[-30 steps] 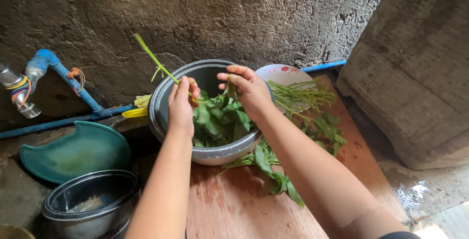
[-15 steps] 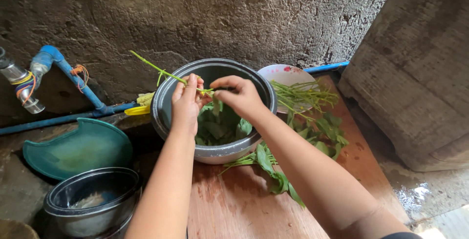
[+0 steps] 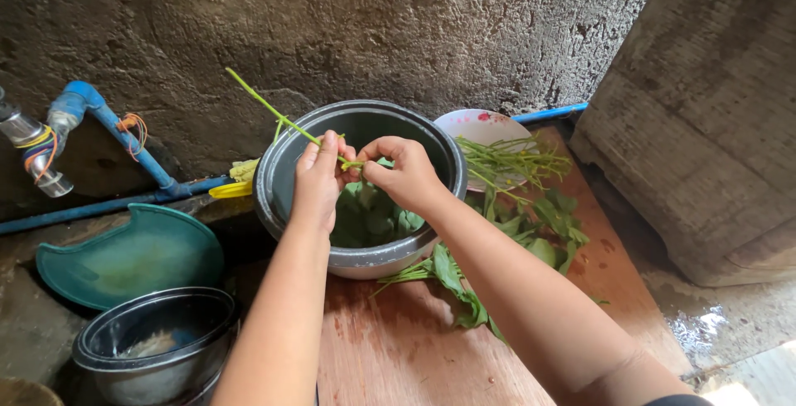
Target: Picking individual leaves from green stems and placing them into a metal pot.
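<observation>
Two bare arms reach forward over a wooden board (image 3: 414, 348). The left hand (image 3: 319, 178) and the right hand (image 3: 406, 174) meet above a big metal bowl (image 3: 282, 174). Both hands pinch one thin green stem (image 3: 274, 111) with their fingertips, and the stem sticks up and out to the left. Green leaves (image 3: 369, 215) lie inside the bowl. More leafy stalks (image 3: 522, 199) lie on the board to the right. A black pot (image 3: 157, 344) and a green lid (image 3: 124, 252) sit to the left. Farther back, a blue pipe (image 3: 116, 136) runs along a rough grey wall (image 3: 414, 24).
</observation>
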